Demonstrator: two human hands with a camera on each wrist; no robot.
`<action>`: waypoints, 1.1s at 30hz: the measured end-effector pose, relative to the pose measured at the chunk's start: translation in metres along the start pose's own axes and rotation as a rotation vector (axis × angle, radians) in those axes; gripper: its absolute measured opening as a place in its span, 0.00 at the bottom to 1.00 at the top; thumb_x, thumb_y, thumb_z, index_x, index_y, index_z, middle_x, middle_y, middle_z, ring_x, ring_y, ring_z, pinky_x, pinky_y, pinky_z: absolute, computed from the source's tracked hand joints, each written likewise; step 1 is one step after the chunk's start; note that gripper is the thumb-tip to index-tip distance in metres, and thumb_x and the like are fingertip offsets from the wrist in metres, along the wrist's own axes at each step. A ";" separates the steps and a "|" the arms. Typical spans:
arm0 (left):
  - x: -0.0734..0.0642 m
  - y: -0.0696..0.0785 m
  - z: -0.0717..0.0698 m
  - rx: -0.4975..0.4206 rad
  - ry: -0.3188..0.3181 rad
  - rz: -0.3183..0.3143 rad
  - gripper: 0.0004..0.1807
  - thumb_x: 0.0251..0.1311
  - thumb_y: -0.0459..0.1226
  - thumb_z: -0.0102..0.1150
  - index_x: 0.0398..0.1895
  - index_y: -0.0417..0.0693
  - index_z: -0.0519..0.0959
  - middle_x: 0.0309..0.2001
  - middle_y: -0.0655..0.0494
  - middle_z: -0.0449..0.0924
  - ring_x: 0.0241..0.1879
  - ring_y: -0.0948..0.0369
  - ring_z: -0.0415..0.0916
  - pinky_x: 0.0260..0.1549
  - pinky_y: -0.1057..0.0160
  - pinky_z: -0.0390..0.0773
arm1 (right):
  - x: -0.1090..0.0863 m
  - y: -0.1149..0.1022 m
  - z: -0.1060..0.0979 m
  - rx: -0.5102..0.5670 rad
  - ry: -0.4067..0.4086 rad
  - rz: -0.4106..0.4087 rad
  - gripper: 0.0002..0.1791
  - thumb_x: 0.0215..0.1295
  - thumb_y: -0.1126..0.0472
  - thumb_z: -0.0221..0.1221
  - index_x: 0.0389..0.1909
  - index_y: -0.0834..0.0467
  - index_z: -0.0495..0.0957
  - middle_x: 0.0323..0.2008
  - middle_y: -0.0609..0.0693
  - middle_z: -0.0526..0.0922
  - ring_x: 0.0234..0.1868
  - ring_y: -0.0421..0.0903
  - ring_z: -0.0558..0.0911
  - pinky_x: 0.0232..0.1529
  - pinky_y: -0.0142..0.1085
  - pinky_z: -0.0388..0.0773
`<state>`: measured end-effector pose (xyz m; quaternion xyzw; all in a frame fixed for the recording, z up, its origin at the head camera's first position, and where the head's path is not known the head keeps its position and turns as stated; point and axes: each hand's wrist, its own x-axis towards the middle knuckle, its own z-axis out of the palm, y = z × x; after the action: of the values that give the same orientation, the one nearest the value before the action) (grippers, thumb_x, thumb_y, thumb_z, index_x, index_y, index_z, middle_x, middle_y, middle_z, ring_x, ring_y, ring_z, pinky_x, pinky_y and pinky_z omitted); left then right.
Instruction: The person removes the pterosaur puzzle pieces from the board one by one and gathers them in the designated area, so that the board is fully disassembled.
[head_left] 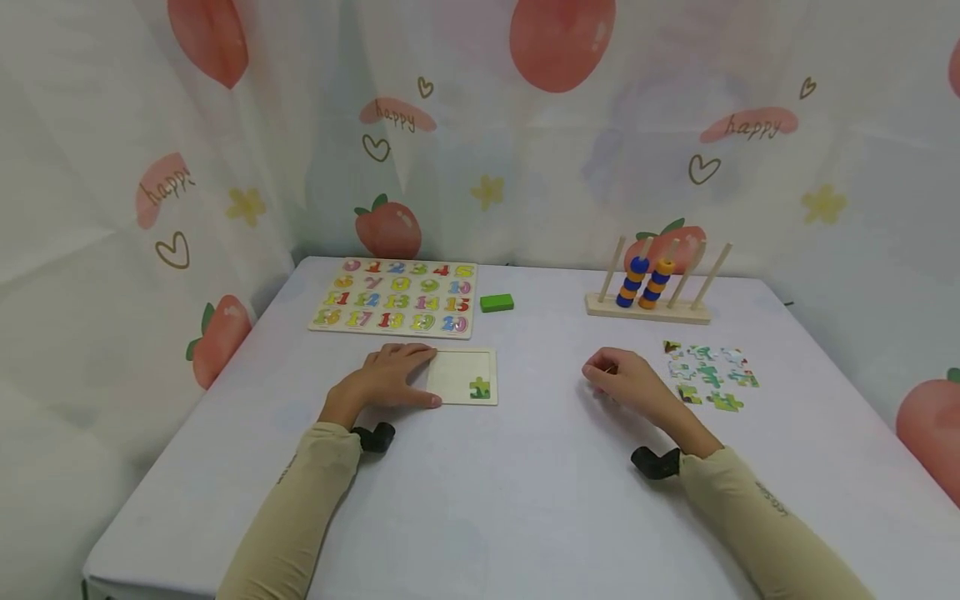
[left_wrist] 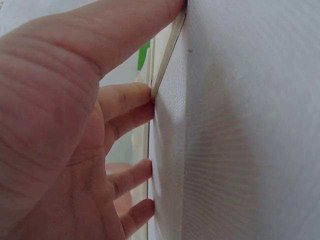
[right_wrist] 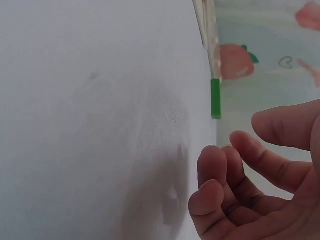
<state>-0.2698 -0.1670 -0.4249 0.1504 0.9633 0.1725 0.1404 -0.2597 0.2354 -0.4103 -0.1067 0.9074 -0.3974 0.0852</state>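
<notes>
A shallow wooden puzzle tray (head_left: 461,377) lies in the middle of the table, with one green jigsaw piece (head_left: 480,387) in its lower right corner. My left hand (head_left: 387,377) holds the tray's left side, thumb at the near corner and index finger at the far one. In the left wrist view, fingertips (left_wrist: 145,94) touch the tray's edge. Just above the table, left of the loose jigsaw pieces (head_left: 707,375), hovers my right hand (head_left: 621,377). Its fingers are loosely curled, and the right wrist view shows a gap between thumb and index finger with nothing visible in it.
Behind the tray lies a wooden number board (head_left: 397,298) with coloured numerals, and a green block (head_left: 497,302) sits beside it. A peg stand (head_left: 648,310) carrying blue and orange beads is at the back right. A printed curtain (head_left: 465,167) hangs behind the table.
</notes>
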 end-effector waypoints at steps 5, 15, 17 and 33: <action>0.001 0.000 -0.001 0.004 -0.009 -0.001 0.54 0.60 0.63 0.72 0.86 0.55 0.61 0.84 0.51 0.56 0.80 0.42 0.48 0.78 0.34 0.50 | 0.008 -0.012 0.014 0.009 -0.018 -0.032 0.13 0.81 0.58 0.59 0.52 0.64 0.81 0.39 0.55 0.83 0.39 0.51 0.80 0.36 0.37 0.81; 0.002 0.000 0.000 0.006 -0.005 -0.005 0.54 0.60 0.63 0.72 0.86 0.55 0.61 0.84 0.52 0.56 0.81 0.42 0.48 0.78 0.34 0.49 | 0.022 -0.039 0.043 -0.011 -0.052 -0.122 0.11 0.78 0.58 0.62 0.50 0.62 0.84 0.42 0.53 0.84 0.41 0.50 0.80 0.38 0.38 0.81; 0.002 -0.001 0.001 0.011 -0.004 -0.005 0.54 0.60 0.63 0.72 0.86 0.55 0.61 0.84 0.51 0.56 0.81 0.42 0.48 0.78 0.34 0.49 | 0.024 -0.044 0.048 -0.016 -0.067 -0.128 0.10 0.78 0.58 0.62 0.50 0.61 0.84 0.42 0.53 0.84 0.42 0.51 0.80 0.40 0.38 0.81; 0.002 0.000 0.001 0.012 -0.003 -0.010 0.54 0.61 0.64 0.72 0.86 0.57 0.61 0.84 0.52 0.56 0.81 0.42 0.48 0.78 0.34 0.49 | 0.043 -0.074 0.084 -0.049 -0.185 -0.271 0.14 0.71 0.65 0.67 0.53 0.65 0.83 0.41 0.52 0.83 0.41 0.49 0.79 0.45 0.40 0.80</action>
<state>-0.2713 -0.1663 -0.4260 0.1466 0.9648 0.1659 0.1417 -0.2714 0.1159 -0.4151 -0.2663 0.8824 -0.3715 0.1117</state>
